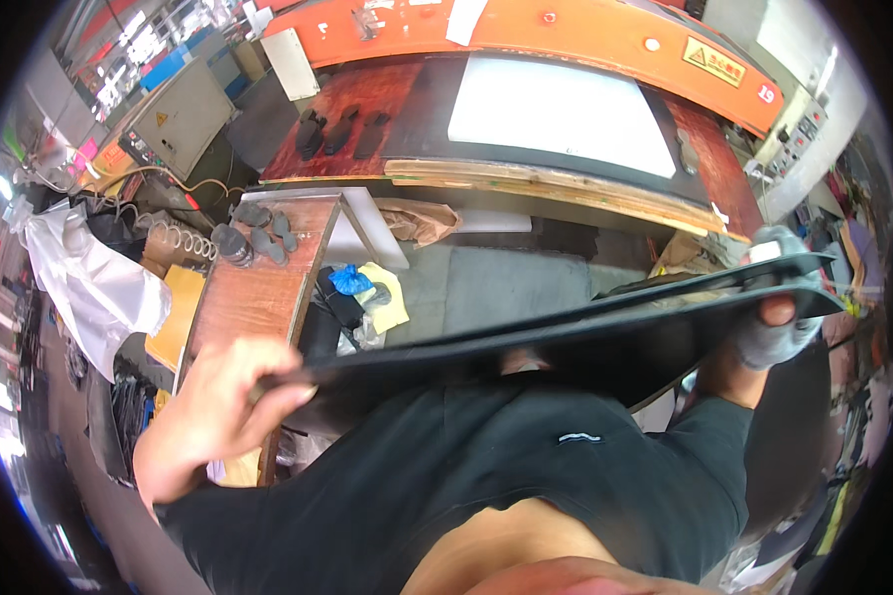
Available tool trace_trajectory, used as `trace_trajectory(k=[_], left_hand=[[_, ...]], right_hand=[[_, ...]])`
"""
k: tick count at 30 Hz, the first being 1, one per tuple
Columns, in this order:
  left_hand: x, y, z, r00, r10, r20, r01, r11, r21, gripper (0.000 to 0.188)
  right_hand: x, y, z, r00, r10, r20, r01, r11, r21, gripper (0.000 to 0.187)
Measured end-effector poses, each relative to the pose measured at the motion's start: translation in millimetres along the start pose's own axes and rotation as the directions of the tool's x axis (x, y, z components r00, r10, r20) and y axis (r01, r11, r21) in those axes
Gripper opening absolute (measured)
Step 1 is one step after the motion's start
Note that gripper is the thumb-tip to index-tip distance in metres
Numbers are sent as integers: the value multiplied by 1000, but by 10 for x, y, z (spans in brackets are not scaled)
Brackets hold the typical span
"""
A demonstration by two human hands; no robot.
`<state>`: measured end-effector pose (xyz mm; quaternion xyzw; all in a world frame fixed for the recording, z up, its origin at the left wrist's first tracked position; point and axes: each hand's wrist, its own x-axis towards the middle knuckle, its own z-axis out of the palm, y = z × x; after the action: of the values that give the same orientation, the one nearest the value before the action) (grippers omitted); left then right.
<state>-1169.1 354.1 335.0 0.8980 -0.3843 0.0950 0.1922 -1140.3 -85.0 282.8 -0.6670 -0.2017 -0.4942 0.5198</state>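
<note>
Stretched across in front of my body is a long black sheet, seen nearly edge-on; it looks like two or more layers, parted toward the right end. My left hand pinches its left end between thumb and fingers. At the right end, my right hand, in a grey glove with a bare thumb tip showing, grips the layers, with fingers wrapped around them. Beyond the sheet, a white board lies on the bed of an orange machine. The sheet hides part of my torso and the floor.
Dark sole-shaped pieces lie on the red machine bed at left. A wooden side table bears several dark objects. On the floor are a blue crumpled bag and yellow scraps. A control panel stands at far right.
</note>
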Motion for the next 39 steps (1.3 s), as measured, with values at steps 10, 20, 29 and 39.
trace_trajectory(k=[10, 20, 29, 39], left_hand=[[995, -1075, 929, 980, -163, 109, 195, 878, -436, 28], [1937, -2043, 1410, 893, 102, -438, -310, 845, -435, 34], [2510, -2919, 1398, 999, -53, -11, 46, 931, -363, 17], [2784, -3091, 1540, 963, -109, -248, 29, 952, -306, 29]], right_hand=[[1161, 831, -533, 864, -256, 434, 375, 902, -215, 50], [1925, 1126, -291, 955, -59, 291, 218, 802, -556, 55], [1970, 1322, -344, 975, 13, 223, 150, 700, -698, 43], [2098, 1663, -1259, 981, 72, -180, -181, 682, -709, 46]])
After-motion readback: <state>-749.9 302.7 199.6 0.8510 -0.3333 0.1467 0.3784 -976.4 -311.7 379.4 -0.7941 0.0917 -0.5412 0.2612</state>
